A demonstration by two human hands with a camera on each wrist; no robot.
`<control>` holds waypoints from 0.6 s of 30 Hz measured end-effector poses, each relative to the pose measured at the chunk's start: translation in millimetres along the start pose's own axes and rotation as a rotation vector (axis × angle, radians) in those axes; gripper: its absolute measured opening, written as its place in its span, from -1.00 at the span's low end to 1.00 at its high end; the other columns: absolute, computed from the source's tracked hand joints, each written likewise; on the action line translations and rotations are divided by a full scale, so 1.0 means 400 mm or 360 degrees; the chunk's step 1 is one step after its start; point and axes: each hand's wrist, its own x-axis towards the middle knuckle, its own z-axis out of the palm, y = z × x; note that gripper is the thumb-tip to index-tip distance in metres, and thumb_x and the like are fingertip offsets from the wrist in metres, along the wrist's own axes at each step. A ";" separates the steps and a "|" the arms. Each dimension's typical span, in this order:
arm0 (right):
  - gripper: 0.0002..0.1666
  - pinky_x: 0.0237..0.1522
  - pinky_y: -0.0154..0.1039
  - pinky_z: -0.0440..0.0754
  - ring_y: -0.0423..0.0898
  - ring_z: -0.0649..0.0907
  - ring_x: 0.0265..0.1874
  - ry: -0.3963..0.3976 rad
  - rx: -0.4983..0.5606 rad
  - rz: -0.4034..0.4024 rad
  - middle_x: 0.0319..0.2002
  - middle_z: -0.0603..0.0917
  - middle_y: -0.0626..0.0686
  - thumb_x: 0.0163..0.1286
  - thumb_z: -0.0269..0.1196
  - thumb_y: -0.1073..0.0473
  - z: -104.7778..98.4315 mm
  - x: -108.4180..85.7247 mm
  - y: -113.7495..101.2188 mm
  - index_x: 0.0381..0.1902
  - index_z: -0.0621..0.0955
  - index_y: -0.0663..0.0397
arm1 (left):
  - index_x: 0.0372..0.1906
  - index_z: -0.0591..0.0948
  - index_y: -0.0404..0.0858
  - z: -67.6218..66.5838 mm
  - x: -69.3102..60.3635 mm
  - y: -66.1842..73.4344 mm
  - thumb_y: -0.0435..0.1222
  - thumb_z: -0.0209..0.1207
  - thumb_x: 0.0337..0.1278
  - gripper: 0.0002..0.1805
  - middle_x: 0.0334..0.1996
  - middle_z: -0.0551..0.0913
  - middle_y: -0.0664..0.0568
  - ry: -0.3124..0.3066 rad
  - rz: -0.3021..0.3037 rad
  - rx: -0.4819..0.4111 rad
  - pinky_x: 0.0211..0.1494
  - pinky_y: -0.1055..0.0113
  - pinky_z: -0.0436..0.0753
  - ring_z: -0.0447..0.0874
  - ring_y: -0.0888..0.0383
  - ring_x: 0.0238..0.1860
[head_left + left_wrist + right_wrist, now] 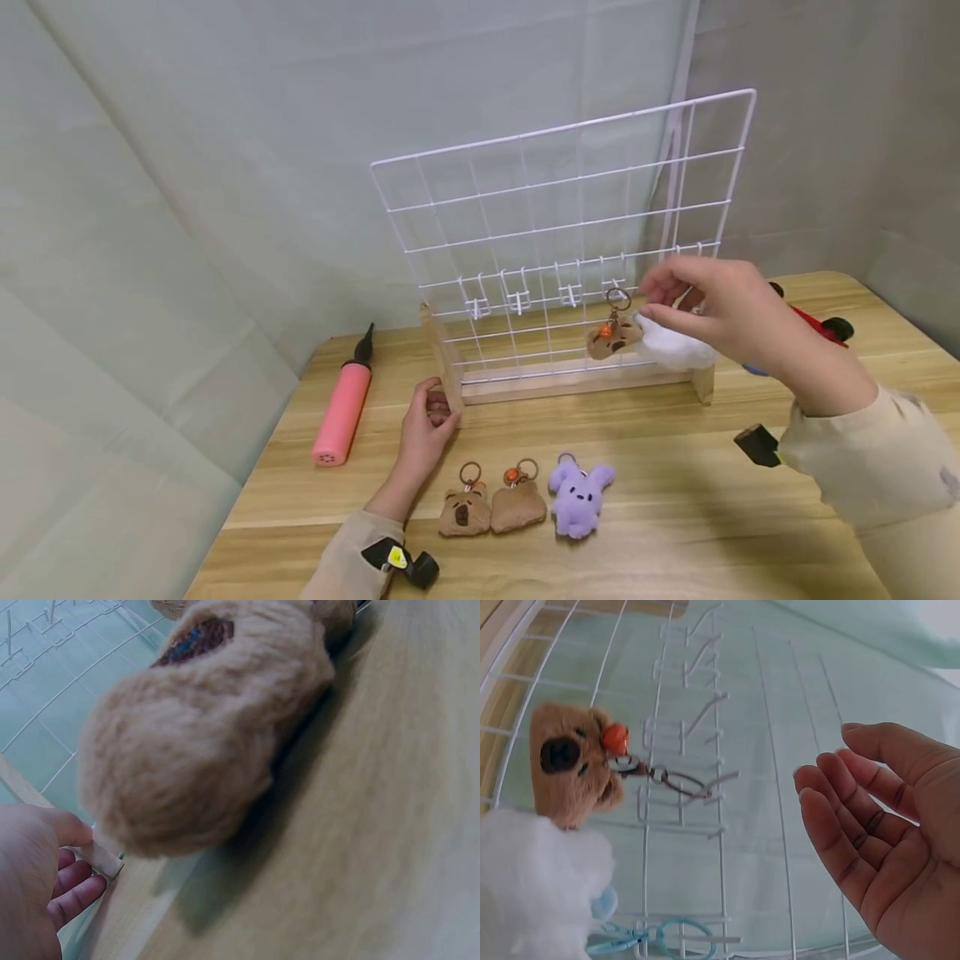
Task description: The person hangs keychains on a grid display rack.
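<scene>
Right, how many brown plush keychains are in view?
3: one keychain hangs on the white grid; a second keychain and a third keychain lie side by side on the table, left of the purple plush.

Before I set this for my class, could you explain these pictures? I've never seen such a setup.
There is no machine: a person works with two bare hands, each called a grip here. The wide picture comes from a camera on the head; the other two come from one on each wrist.

On the wooden table lie a pink pump, two brown plush keychains and a purple plush keychain. Behind the keychains stands a white wire rack on a wooden base. A bear keychain and a white plush hang on it.

The left grip holds the base's left end. The right grip is near the hanging plushes, but its wrist picture shows it holding nothing.
</scene>
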 end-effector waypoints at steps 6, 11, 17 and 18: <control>-0.74 -0.35 -0.51 0.59 -0.38 0.55 -0.41 0.0019 0.0047 -0.0093 -0.41 0.65 -0.23 0.10 0.42 0.30 0.018 -0.023 -0.023 -0.25 0.64 -0.06 | 0.24 0.29 -0.37 -0.004 0.001 0.001 -0.56 0.24 0.05 -0.38 -0.09 0.55 -0.33 0.0001 0.0007 0.0001 -0.25 0.51 0.63 0.60 -0.07 -0.13; -0.69 -0.38 -0.48 0.60 -0.41 0.55 -0.40 0.0021 0.0172 -0.0165 -0.38 0.65 -0.25 0.06 0.44 0.32 0.047 -0.041 -0.037 -0.25 0.63 -0.08 | 0.22 0.31 -0.37 -0.002 0.001 0.004 -0.57 0.23 0.04 -0.40 -0.12 0.56 -0.32 0.0017 0.0033 0.0001 -0.26 0.55 0.62 0.61 -0.04 -0.16; -0.75 -0.42 -0.45 0.62 -0.41 0.54 -0.42 -0.0082 0.0311 -0.0145 -0.40 0.62 -0.26 0.13 0.40 0.31 0.093 -0.058 -0.050 -0.27 0.62 -0.07 | 0.21 0.31 -0.39 0.001 -0.002 0.004 -0.59 0.23 0.01 -0.39 -0.14 0.55 -0.33 0.0017 0.0039 -0.0021 -0.27 0.55 0.62 0.60 -0.02 -0.19; -0.77 -0.43 -0.45 0.62 -0.40 0.55 -0.42 -0.0105 0.0336 -0.0139 -0.41 0.62 -0.25 0.14 0.39 0.32 0.103 -0.060 -0.051 -0.27 0.62 -0.06 | 0.21 0.31 -0.39 0.001 -0.002 0.005 -0.59 0.23 0.01 -0.39 -0.14 0.55 -0.33 0.0019 0.0030 -0.0023 -0.27 0.56 0.62 0.60 -0.01 -0.19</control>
